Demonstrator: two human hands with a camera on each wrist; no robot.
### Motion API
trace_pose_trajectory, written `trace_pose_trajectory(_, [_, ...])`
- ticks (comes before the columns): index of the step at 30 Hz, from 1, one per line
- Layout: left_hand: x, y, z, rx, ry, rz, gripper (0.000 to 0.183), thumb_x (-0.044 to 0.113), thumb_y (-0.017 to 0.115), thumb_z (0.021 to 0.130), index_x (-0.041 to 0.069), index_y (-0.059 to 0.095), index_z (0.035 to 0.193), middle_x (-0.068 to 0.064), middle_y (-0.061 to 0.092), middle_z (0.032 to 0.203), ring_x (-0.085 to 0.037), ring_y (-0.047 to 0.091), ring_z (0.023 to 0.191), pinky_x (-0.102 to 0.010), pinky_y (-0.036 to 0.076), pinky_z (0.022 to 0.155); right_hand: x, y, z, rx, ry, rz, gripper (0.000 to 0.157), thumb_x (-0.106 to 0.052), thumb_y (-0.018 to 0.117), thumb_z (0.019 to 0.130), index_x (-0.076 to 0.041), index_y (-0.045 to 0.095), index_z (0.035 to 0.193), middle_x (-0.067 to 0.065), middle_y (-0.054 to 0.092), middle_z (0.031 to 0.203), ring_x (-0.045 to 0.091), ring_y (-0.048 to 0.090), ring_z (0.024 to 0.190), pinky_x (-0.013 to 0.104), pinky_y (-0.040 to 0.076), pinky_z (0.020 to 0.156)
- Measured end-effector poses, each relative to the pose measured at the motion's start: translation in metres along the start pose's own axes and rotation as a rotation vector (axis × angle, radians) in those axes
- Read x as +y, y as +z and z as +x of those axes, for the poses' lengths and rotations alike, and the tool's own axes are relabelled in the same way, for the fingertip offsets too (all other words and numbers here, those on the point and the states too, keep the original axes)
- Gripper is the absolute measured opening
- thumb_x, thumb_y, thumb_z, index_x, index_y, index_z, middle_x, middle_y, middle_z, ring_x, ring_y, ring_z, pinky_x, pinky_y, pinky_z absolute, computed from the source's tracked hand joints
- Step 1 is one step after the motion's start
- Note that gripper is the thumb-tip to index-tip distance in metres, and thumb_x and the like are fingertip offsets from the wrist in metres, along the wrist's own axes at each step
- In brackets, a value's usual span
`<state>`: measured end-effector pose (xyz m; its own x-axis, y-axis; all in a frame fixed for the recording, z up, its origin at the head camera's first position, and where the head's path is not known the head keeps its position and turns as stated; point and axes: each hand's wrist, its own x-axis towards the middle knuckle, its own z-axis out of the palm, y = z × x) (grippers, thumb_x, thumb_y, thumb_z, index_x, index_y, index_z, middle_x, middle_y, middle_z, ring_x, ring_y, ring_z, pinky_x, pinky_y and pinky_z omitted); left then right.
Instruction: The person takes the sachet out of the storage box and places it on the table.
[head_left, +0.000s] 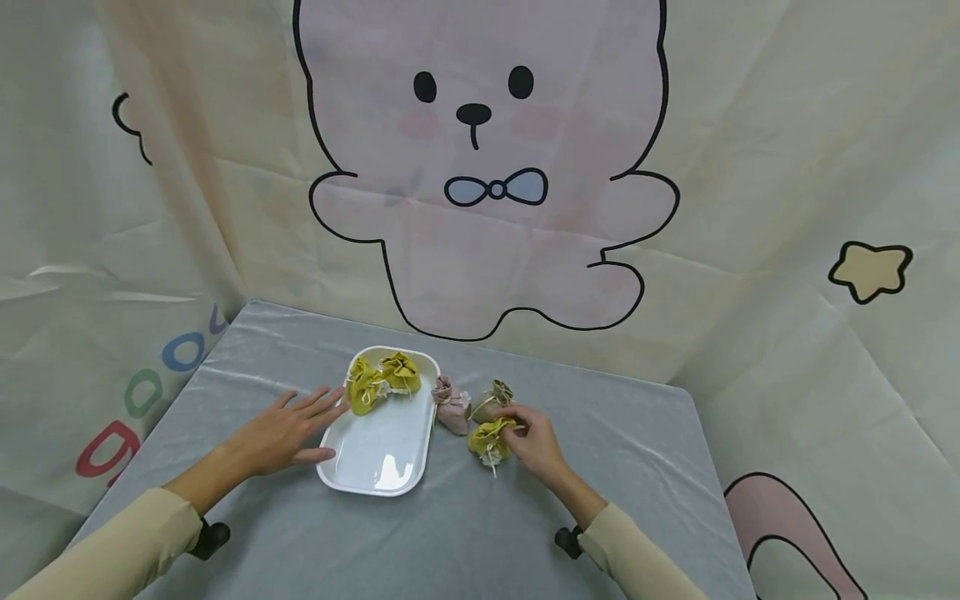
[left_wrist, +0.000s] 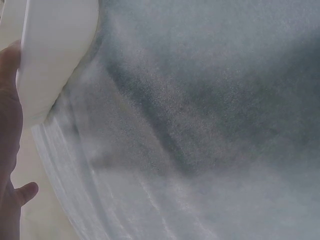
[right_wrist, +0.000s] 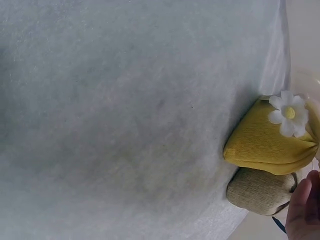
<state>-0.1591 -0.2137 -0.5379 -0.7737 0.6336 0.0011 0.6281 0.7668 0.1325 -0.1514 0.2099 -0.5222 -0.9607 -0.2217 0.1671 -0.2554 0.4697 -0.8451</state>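
Observation:
My left hand (head_left: 288, 433) lies at the left rim of a white tray (head_left: 375, 454), fingers spread and straight. In the left wrist view its fingers touch the tray's outer wall (left_wrist: 60, 45). Two yellow drawstring pouches (head_left: 401, 372) sit at the far end of the tray. Right of the tray, my right hand (head_left: 534, 446) pinches the gathered neck of another yellow pouch (head_left: 487, 442). That pouch carries a white flower (right_wrist: 289, 114) with a yellow centre. A tan pouch (right_wrist: 260, 190) lies close against it, and a pink pouch (head_left: 452, 408) stands between them and the tray.
A grey velvety cloth (head_left: 600, 433) covers the table. Behind it hangs a pale curtain (head_left: 750, 208) printed with a bear, a star and letters. Dark wrist mounts (head_left: 210, 540) show on both forearms.

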Motion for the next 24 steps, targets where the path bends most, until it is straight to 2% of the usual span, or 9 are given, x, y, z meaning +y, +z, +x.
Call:
trace_pose_trajectory(5, [-0.001, 0.002, -0.001, -0.004, -0.003, 0.003, 0.078, 0.056, 0.065, 0.090, 0.011, 0.045, 0.150, -0.014, 0.040, 0.155, -0.040, 0.040, 0.139, -0.071, 0.035, 0.100, 0.008, 0.000, 0.000, -0.007, -0.063, -0.089, 0.029, 0.009, 0.064, 0.086, 0.003, 0.071, 0.113, 0.013, 0.070, 0.114, 0.028, 0.065, 0.099, 0.041, 0.056, 0.075])
trace_pose_trajectory(8, [-0.002, 0.002, -0.001, -0.012, -0.012, -0.007, 0.079, 0.057, 0.065, 0.090, 0.013, 0.043, 0.152, -0.013, 0.039, 0.157, -0.039, 0.038, 0.141, -0.070, 0.034, 0.101, 0.005, -0.001, -0.002, -0.019, -0.097, -0.145, 0.029, 0.004, 0.064, 0.086, 0.002, 0.070, 0.115, 0.011, 0.070, 0.114, 0.027, 0.065, 0.100, 0.047, 0.055, 0.075])
trace_pose_trajectory(11, [-0.002, 0.002, -0.001, -0.020, -0.018, -0.013, 0.080, 0.057, 0.064, 0.090, 0.013, 0.042, 0.152, -0.013, 0.037, 0.158, -0.038, 0.037, 0.142, -0.070, 0.033, 0.103, -0.001, -0.002, -0.001, -0.014, -0.094, -0.183, 0.029, -0.001, 0.065, 0.087, 0.000, 0.070, 0.115, 0.010, 0.070, 0.114, 0.026, 0.064, 0.102, 0.052, 0.053, 0.080])
trace_pose_trajectory(16, [-0.001, 0.001, 0.000, -0.028, -0.019, -0.014, 0.079, 0.058, 0.063, 0.090, 0.013, 0.042, 0.153, -0.012, 0.037, 0.158, -0.038, 0.037, 0.142, -0.070, 0.033, 0.103, -0.014, -0.006, 0.005, -0.004, -0.081, -0.196, 0.027, -0.009, 0.066, 0.090, -0.002, 0.070, 0.116, 0.014, 0.069, 0.109, 0.029, 0.064, 0.099, 0.054, 0.052, 0.082])
trace_pose_trajectory(24, [-0.001, -0.002, 0.000, -0.026, -0.008, 0.000, 0.078, 0.057, 0.063, 0.091, 0.011, 0.044, 0.151, -0.014, 0.039, 0.156, -0.040, 0.038, 0.141, -0.070, 0.034, 0.102, -0.030, -0.004, 0.021, 0.008, -0.170, -0.161, 0.026, -0.005, 0.069, 0.090, -0.005, 0.069, 0.116, 0.013, 0.070, 0.111, 0.034, 0.065, 0.097, 0.053, 0.053, 0.080])
